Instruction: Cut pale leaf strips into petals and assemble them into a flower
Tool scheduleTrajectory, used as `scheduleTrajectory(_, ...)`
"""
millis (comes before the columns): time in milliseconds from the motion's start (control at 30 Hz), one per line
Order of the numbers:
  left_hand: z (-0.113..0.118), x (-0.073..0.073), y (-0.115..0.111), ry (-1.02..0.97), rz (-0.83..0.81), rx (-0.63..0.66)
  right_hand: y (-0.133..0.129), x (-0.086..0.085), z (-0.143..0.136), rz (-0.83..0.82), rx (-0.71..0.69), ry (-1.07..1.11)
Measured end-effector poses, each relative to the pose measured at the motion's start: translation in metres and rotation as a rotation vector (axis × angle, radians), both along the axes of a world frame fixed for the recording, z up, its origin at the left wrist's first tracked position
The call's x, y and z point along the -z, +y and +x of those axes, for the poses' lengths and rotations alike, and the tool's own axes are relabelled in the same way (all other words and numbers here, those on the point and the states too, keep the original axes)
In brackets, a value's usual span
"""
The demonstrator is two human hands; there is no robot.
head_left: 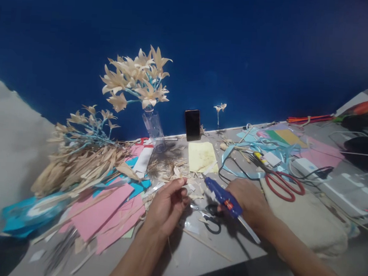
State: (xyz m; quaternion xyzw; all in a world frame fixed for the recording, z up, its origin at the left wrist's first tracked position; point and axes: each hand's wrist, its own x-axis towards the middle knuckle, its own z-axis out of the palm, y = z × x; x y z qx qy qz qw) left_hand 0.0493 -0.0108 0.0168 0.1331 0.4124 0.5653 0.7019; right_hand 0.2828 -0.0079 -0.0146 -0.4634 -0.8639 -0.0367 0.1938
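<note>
My right hand is wrapped round a blue glue gun, its nozzle pointing up and left toward my other hand. A clear glue stick sticks out of the gun's back end. The fingers of my left hand are closed in a pinch. A small pale husk piece shows just beyond those fingertips; whether it is held I cannot tell. Between the hands, black-handled scissors lie on the table, partly below the glue gun. Husk scraps are scattered beyond my left hand.
Husk flowers stand in a clear bottle by the blue wall. A phone leans beside a yellow paper. Pink sheets and dried husks lie left. Red-handled scissors rest on a beige cloth at right.
</note>
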Motion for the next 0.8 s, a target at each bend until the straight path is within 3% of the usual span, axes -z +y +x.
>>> scheduleTrajectory(133,0.001,-0.001,0.0,0.015,0.003,0.007,0.029,-0.001,0.007,-0.041,0.147,-0.12)
scheduleTrajectory(267,0.003,-0.003,-0.002,0.075,0.059,0.002,0.049,-0.002,0.016,-0.157,0.121,-0.187)
scheduleTrajectory(333,0.003,-0.003,-0.004,0.139,0.105,0.006,0.047,-0.009,0.017,-0.162,0.051,-0.107)
scheduleTrajectory(433,0.005,0.0,-0.007,0.252,0.16,0.021,0.033,-0.029,0.007,-0.175,-0.055,0.203)
scheduleTrajectory(533,0.006,-0.001,-0.011,0.366,0.194,0.084,0.021,-0.053,-0.013,-0.429,-0.078,0.536)
scheduleTrajectory(667,0.008,-0.01,-0.017,0.521,0.218,0.176,0.023,-0.069,-0.03,-0.756,-0.091,0.556)
scheduleTrajectory(800,0.01,-0.016,-0.02,0.641,0.249,0.15,0.029,-0.069,-0.032,-0.847,-0.11,0.538)
